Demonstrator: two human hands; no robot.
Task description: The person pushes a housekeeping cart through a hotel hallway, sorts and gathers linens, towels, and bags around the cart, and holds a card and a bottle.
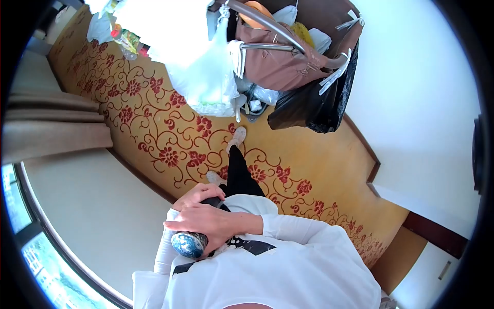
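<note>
Close to my white shirt, my right hand [208,224] is wrapped round a rounded object with a blue and white marbled end [188,245], perhaps a bottle. The marbled end sticks out below the fingers, towards the lower left. Just above it, the fingers of my left hand [196,195] curl over a dark part that seems to belong to the same object. My two hands touch or nearly touch, and they hide the object's middle.
A cart with a brown fabric bag [280,59], white plastic bags [206,82] and a black bag [321,103] stands ahead. Patterned carpet [149,129] covers the floor. A curtain [56,126] and a window [46,262] are at the left, a white wall [411,92] at the right.
</note>
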